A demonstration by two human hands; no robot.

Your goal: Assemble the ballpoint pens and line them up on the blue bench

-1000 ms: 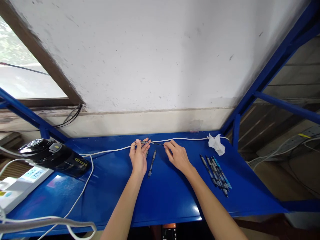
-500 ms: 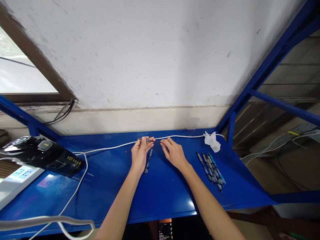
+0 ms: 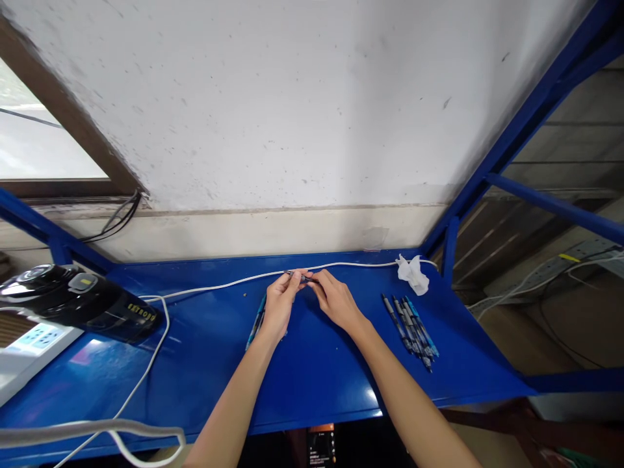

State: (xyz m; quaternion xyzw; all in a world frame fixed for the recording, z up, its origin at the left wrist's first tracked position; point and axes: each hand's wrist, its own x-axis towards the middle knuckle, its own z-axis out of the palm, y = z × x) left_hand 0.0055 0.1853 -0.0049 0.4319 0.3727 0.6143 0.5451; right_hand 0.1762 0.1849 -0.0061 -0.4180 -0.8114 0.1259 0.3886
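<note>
Above the blue tabletop, my left hand [image 3: 280, 304] is closed, pinching a dark, slim pen barrel [image 3: 296, 275] between thumb and fingers. My right hand [image 3: 337, 300] is closed too, its fingertips on a thin dark pen refill at the barrel's right end; most of the refill is hidden. The hands almost touch. Partly behind my left wrist lie a teal pen [image 3: 256, 322] and a darker pen beside it. To the right of my right hand, a cluster of several grey, black and blue pens [image 3: 409, 328] lies slanted on the table.
Crumpled white tissue [image 3: 413, 274] lies at the back right. A white cable [image 3: 229, 284] runs along the back. On the left stand a black bottle-like container [image 3: 112, 305] and a white power strip [image 3: 36, 348]. A phone [image 3: 320, 445] shows below the blue table's [image 3: 312, 396] front edge.
My hands have come closer together, with my left hand moving right, and the exposed length of refill between them has shortened. The teal pen now shows left of my left wrist.
</note>
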